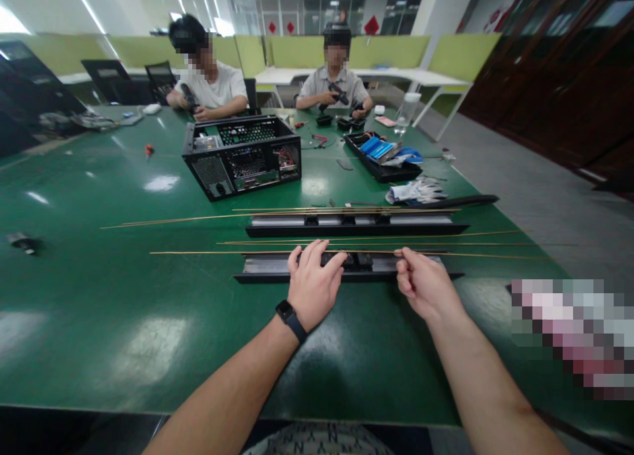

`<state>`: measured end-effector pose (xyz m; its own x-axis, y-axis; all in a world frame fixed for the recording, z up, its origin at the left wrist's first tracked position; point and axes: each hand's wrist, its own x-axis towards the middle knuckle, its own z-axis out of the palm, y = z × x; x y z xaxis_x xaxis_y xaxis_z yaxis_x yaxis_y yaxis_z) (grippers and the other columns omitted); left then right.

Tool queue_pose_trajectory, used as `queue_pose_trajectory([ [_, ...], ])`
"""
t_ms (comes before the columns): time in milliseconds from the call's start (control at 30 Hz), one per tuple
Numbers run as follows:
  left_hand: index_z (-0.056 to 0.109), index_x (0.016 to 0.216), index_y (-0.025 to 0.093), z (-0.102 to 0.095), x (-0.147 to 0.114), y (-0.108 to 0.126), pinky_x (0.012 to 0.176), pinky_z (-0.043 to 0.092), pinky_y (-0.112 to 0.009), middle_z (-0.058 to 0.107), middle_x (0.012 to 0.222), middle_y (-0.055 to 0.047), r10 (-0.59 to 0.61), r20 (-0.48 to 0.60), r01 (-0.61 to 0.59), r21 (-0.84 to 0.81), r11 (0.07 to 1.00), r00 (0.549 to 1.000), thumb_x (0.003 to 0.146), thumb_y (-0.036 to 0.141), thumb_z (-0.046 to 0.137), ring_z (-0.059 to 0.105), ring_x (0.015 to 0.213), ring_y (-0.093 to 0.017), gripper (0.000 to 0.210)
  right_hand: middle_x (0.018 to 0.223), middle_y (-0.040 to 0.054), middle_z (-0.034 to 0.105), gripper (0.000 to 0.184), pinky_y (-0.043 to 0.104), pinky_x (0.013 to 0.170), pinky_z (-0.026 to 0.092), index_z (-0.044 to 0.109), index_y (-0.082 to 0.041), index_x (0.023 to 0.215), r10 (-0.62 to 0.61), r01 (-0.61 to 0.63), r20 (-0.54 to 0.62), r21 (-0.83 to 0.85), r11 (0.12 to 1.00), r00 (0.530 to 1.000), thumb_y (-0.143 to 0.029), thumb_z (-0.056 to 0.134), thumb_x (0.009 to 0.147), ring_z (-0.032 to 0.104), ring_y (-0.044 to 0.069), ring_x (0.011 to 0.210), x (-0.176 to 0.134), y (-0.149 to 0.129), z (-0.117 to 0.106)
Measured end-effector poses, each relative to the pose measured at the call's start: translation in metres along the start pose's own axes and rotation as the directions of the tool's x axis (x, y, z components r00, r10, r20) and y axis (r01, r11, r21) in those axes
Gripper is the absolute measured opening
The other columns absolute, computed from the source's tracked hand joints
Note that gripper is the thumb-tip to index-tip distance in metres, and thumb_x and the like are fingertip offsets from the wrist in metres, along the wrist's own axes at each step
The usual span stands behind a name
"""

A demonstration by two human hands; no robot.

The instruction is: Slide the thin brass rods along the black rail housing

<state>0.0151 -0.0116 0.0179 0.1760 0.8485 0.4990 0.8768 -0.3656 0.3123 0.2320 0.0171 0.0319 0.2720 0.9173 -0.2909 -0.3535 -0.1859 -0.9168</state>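
Nearest me lies a long black-edged metal channel point(267, 265) with dark blocks point(364, 261) at its middle. My left hand point(316, 283) rests over it with the fingers apart, touching around the blocks and a thin brass-coloured rod point(198, 252). This rod runs lengthwise along the channel, past both its ends. Toward the channel's right end, my right hand point(421, 280) pinches the same rod between thumb and index finger, the other fingers curled. Just beyond, a second similar channel point(277, 231) lies parallel, with more thin rods point(173, 220) across it. What lies under my left palm is hidden.
An open black computer case point(242, 151) stands beyond the channels. To its right are a black tray point(384, 164) with blue items, white gloves point(416, 191) and a clear bottle point(407, 111). Two people sit across the green table point(148, 296), holding power drills point(338, 93).
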Motion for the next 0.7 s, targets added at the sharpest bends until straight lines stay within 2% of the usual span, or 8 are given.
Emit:
queue_pose_trajectory([
  [267, 0.063, 0.122, 0.037, 0.0003, -0.0004, -0.0007, 0.115, 0.021, -0.053, 0.054, 0.141, -0.007, 0.005, -0.003, -0.005, 0.002, 1.000, 1.000, 0.096, 0.032, 0.054, 0.042, 0.138, -0.025, 0.028, 0.053, -0.0030, 0.054, 0.009, 0.015, 0.023, 0.020, 0.061, -0.016, 0.085, 0.000, 0.000, -0.023, 0.009, 1.000, 1.000, -0.022, 0.059, 0.091, 0.038, 0.006, 0.028, -0.0001, -0.0008, 0.0005],
  [533, 0.063, 0.122, 0.038, 0.0002, -0.0003, -0.0002, 0.116, 0.021, -0.053, 0.054, 0.141, -0.007, -0.007, -0.001, 0.007, 0.000, 1.000, 1.000, 0.096, 0.031, 0.054, 0.042, 0.139, -0.025, 0.029, 0.053, -0.0031, 0.055, 0.022, 0.015, 0.023, 0.020, 0.065, -0.014, 0.088, -0.002, 0.003, 0.024, -0.036, 0.999, 1.000, -0.034, 0.071, 0.084, 0.038, 0.005, 0.027, 0.0008, 0.0027, -0.0012],
  [700, 0.064, 0.122, 0.037, -0.0007, -0.0004, 0.0003, 0.116, 0.021, -0.053, 0.054, 0.141, -0.007, -0.008, 0.000, 0.008, -0.003, 1.000, 1.000, 0.096, 0.031, 0.054, 0.042, 0.138, -0.025, 0.028, 0.053, -0.0032, 0.054, 0.021, 0.015, 0.023, 0.020, 0.065, -0.013, 0.087, 0.001, 0.000, 0.026, -0.040, 0.999, 1.000, -0.033, 0.072, 0.083, 0.037, 0.005, 0.027, 0.0001, 0.0011, 0.0003],
])
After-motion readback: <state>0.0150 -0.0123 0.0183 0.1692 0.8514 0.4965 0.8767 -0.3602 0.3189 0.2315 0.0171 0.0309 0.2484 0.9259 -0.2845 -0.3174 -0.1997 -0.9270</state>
